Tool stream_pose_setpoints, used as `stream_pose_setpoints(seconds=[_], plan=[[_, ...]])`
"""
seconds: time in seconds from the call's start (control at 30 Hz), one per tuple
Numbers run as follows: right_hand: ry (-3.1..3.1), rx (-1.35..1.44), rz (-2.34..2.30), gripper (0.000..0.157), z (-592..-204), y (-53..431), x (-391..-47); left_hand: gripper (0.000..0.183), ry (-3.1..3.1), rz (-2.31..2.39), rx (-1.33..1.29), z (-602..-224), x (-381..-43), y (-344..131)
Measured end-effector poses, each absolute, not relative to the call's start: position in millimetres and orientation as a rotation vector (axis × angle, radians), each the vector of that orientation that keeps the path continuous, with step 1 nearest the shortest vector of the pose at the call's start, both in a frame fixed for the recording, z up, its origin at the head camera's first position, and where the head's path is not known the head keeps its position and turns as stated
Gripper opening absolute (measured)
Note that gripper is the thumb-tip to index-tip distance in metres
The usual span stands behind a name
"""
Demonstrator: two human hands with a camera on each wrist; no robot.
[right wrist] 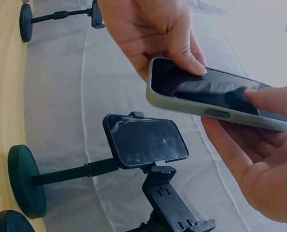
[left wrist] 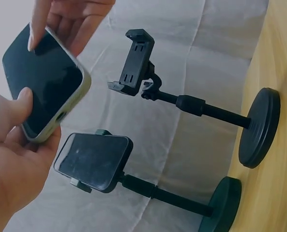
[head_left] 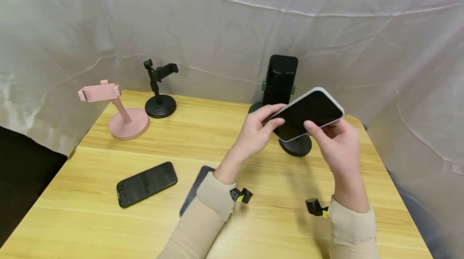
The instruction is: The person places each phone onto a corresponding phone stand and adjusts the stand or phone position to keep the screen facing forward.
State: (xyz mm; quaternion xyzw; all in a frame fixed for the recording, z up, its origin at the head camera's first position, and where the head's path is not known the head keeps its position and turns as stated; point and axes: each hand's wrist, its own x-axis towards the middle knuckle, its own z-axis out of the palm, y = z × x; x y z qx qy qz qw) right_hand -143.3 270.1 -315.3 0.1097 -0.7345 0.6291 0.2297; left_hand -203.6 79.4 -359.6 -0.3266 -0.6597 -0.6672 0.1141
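Both hands hold a smartphone [head_left: 308,114] in a pale case, tilted, its dark screen facing up toward the head camera. My left hand [head_left: 253,132] grips one end, thumb on the screen and fingers beneath. The right hand [head_left: 342,142] pinches the phone's near long side, its thumb on the glass and fingers behind. Below the phone stands a black phone stand [left wrist: 136,67], its clamp holding nothing; the head view shows only its round base [head_left: 296,146]. Close behind, a green phone stand [right wrist: 26,181] carries another dark phone [head_left: 282,77] in its clamp.
A pink phone stand [head_left: 128,124] and a second black stand [head_left: 160,106] are at the table's back left. One black phone [head_left: 146,184] lies flat at the front left. Another phone [head_left: 195,188] is partly under the left sleeve. Grey cloth [head_left: 217,29] hangs behind the table.
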Motion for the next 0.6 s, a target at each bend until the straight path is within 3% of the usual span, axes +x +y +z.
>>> stream_pose_setpoints(seconds=[0.33, 0.6], plan=[[-2.113, 0.326, 1.715, 0.033, -318.9, 272.2, -145.5, 0.035, -1.942, -2.027, -0.908, -355.6, -197.5, 81.8], [-1.891, 0.278, 1.843, 0.024, -319.3, 270.7, -147.5, 0.034, -1.825, -2.149, -0.910, -354.1, -196.0, 88.1]])
